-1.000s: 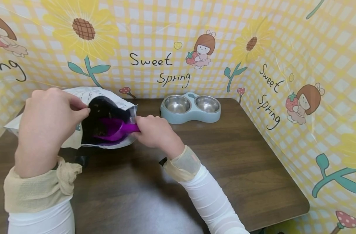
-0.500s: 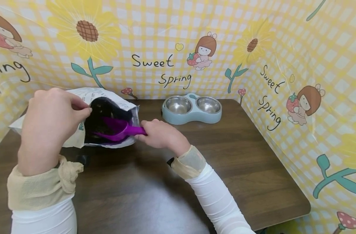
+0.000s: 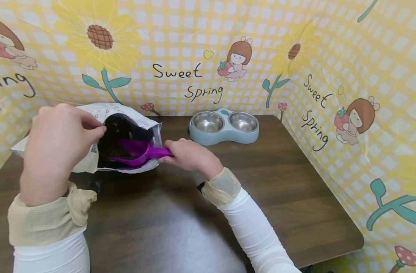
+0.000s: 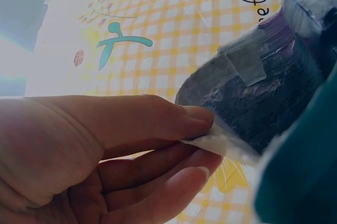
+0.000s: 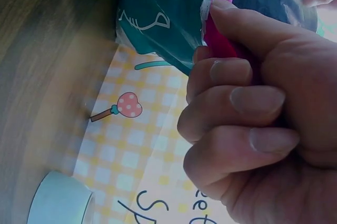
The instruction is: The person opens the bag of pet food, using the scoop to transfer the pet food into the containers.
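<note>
My left hand pinches the upper rim of a white bag between thumb and fingers. In the left wrist view, the thumb presses on the bag's thin edge. The bag lies on the table with its dark mouth facing right. My right hand grips the handle of a purple scoop, its bowl just inside the mouth. Small brown pieces show in the scoop, too blurred to name surely. The right wrist view shows curled fingers round the scoop handle and the bag's teal side.
A pale blue double pet bowl with two steel dishes stands at the table's back, right of the bag. The brown wooden table meets yellow checked cloth walls behind and at the right.
My right hand has drawn the scoop a little to the right, and more of its handle shows. Brown pieces now show in the scoop. The left hand keeps its pinch on the bag.
</note>
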`<control>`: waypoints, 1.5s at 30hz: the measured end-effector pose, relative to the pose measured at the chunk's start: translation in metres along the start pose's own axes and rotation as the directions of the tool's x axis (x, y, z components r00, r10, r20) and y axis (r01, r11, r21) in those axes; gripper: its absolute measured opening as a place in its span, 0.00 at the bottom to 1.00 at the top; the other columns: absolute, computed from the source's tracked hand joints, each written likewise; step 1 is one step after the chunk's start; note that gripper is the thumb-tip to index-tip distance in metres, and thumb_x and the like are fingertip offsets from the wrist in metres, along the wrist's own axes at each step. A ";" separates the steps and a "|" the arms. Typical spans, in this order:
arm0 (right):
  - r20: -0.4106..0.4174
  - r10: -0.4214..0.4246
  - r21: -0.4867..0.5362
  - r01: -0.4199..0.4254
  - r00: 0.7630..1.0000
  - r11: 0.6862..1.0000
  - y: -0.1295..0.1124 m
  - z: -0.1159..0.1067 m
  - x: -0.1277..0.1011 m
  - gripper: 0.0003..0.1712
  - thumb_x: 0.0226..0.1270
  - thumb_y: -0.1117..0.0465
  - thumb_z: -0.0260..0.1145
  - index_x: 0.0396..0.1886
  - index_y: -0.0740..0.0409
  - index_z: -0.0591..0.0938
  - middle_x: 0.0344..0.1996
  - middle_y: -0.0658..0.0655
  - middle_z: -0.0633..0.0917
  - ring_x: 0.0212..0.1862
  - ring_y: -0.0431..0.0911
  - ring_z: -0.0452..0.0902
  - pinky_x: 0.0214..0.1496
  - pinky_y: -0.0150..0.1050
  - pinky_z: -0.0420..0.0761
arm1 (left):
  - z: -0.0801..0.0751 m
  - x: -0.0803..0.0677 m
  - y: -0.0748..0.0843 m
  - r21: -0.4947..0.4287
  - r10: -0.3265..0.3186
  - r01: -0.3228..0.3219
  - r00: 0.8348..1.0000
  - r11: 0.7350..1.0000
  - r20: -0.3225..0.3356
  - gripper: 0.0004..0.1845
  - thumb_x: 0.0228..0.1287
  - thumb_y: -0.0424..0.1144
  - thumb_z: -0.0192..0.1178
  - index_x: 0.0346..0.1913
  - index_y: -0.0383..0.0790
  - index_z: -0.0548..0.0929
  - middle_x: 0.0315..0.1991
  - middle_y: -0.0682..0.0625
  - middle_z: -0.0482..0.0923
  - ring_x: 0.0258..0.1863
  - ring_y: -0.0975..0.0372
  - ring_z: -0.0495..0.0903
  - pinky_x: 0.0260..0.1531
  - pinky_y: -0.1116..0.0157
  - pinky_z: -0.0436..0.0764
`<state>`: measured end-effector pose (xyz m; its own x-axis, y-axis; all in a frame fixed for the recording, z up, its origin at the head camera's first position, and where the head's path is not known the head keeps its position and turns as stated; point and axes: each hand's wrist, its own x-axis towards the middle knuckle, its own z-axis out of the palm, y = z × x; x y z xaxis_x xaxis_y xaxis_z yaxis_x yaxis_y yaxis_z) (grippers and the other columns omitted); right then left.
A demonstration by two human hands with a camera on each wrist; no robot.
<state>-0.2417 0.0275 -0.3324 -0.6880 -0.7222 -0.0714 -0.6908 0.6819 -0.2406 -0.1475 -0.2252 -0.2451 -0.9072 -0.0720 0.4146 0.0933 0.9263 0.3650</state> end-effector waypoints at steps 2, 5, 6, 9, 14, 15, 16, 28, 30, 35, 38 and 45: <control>0.001 -0.007 0.001 0.007 1.000 1.000 0.000 -0.001 0.000 0.21 0.84 0.42 0.63 0.45 0.55 0.80 0.29 0.48 0.77 0.31 0.42 0.75 0.36 0.35 0.77 | 0.000 0.000 0.000 0.002 -0.001 0.001 1.000 1.000 0.000 0.09 0.66 0.37 0.68 0.38 0.35 0.95 0.38 0.33 0.92 0.42 0.22 0.80 0.40 0.31 0.77; -0.001 -0.014 0.001 0.014 1.000 1.000 0.000 -0.001 0.000 0.21 0.83 0.42 0.63 0.46 0.55 0.80 0.29 0.48 0.78 0.31 0.42 0.76 0.36 0.35 0.77 | 0.000 0.000 -0.001 0.004 -0.005 0.005 1.000 1.000 0.004 0.09 0.66 0.37 0.69 0.39 0.34 0.95 0.37 0.34 0.92 0.42 0.21 0.79 0.40 0.31 0.77; -0.003 -0.015 0.000 0.015 1.000 1.000 -0.001 -0.002 0.000 0.20 0.83 0.42 0.63 0.47 0.55 0.80 0.29 0.48 0.78 0.32 0.43 0.76 0.36 0.35 0.77 | 0.000 0.000 -0.001 0.006 -0.006 0.006 1.000 1.000 0.005 0.09 0.66 0.37 0.69 0.39 0.34 0.95 0.37 0.34 0.92 0.42 0.21 0.79 0.40 0.31 0.76; -0.019 -0.016 -0.013 0.016 1.000 1.000 -0.002 -0.003 -0.001 0.20 0.82 0.42 0.65 0.47 0.54 0.81 0.29 0.48 0.80 0.31 0.42 0.77 0.36 0.35 0.78 | 0.000 -0.001 0.000 0.007 -0.008 0.008 1.000 1.000 0.010 0.09 0.66 0.37 0.69 0.39 0.34 0.95 0.38 0.33 0.92 0.42 0.21 0.79 0.40 0.31 0.76; -0.127 -0.048 -0.098 0.036 0.991 0.995 -0.012 -0.007 -0.001 0.15 0.80 0.44 0.69 0.47 0.50 0.84 0.32 0.48 0.86 0.31 0.43 0.80 0.35 0.39 0.83 | 0.000 -0.001 0.001 0.003 -0.011 0.011 1.000 1.000 0.008 0.09 0.66 0.37 0.69 0.39 0.34 0.95 0.39 0.33 0.93 0.42 0.21 0.80 0.41 0.30 0.77; -0.153 -0.056 -0.127 0.037 0.987 0.991 -0.014 -0.008 -0.001 0.13 0.79 0.45 0.70 0.46 0.49 0.84 0.32 0.47 0.87 0.32 0.43 0.82 0.35 0.40 0.85 | 0.000 -0.001 0.001 0.003 -0.011 0.011 1.000 1.000 0.008 0.09 0.66 0.37 0.69 0.39 0.34 0.95 0.40 0.33 0.93 0.42 0.21 0.80 0.41 0.30 0.78; -0.178 -0.065 -0.159 0.036 0.982 0.987 -0.017 -0.009 -0.002 0.11 0.79 0.46 0.70 0.45 0.48 0.85 0.33 0.47 0.89 0.32 0.44 0.83 0.35 0.42 0.86 | 0.000 -0.001 0.002 0.003 -0.012 0.012 1.000 1.000 0.008 0.09 0.66 0.37 0.69 0.40 0.35 0.95 0.40 0.33 0.93 0.42 0.21 0.80 0.41 0.30 0.78; -0.315 -0.119 -0.377 -0.009 0.942 0.926 -0.027 -0.009 -0.007 0.06 0.78 0.49 0.71 0.44 0.44 0.88 0.36 0.47 0.92 0.35 0.46 0.91 0.34 0.43 0.89 | 0.000 -0.001 0.001 0.010 -0.020 0.019 0.999 1.000 0.034 0.10 0.67 0.38 0.69 0.42 0.34 0.95 0.39 0.34 0.93 0.43 0.20 0.79 0.41 0.31 0.77; -0.332 -0.125 -0.392 -0.016 0.935 0.920 -0.028 -0.010 -0.007 0.05 0.79 0.50 0.71 0.45 0.43 0.89 0.36 0.47 0.92 0.35 0.47 0.91 0.33 0.43 0.89 | 0.000 0.000 0.001 0.011 -0.017 0.016 0.999 1.000 0.031 0.10 0.67 0.38 0.69 0.41 0.34 0.95 0.40 0.34 0.93 0.43 0.20 0.79 0.40 0.30 0.77; -0.335 -0.114 -0.386 -0.026 0.935 0.922 -0.028 -0.011 -0.008 0.06 0.80 0.50 0.70 0.47 0.43 0.90 0.37 0.47 0.92 0.35 0.46 0.90 0.33 0.43 0.89 | 0.001 0.000 0.002 0.010 -0.006 0.005 1.000 1.000 0.020 0.09 0.65 0.37 0.69 0.39 0.35 0.95 0.40 0.33 0.93 0.41 0.20 0.79 0.38 0.30 0.77; -0.311 -0.088 -0.343 -0.026 0.946 0.939 -0.027 -0.014 -0.009 0.06 0.80 0.50 0.69 0.47 0.43 0.89 0.37 0.47 0.92 0.35 0.46 0.89 0.35 0.43 0.90 | 0.001 0.000 0.002 0.009 -0.006 0.006 1.000 1.000 0.021 0.09 0.65 0.37 0.68 0.40 0.35 0.95 0.41 0.33 0.93 0.41 0.20 0.79 0.38 0.30 0.76; -0.269 -0.019 -0.194 -0.034 0.963 0.980 -0.020 -0.021 -0.011 0.08 0.78 0.51 0.71 0.38 0.47 0.86 0.28 0.45 0.85 0.30 0.42 0.78 0.34 0.39 0.83 | 0.001 0.000 0.003 0.006 -0.014 0.014 1.000 1.000 0.024 0.10 0.66 0.37 0.68 0.41 0.34 0.95 0.42 0.32 0.92 0.43 0.20 0.78 0.39 0.30 0.76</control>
<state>-0.2248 0.0240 -0.3068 -0.7090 -0.6774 0.1962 -0.6967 0.7159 -0.0460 -0.1475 -0.2223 -0.2445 -0.9181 -0.0757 0.3890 0.0785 0.9274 0.3657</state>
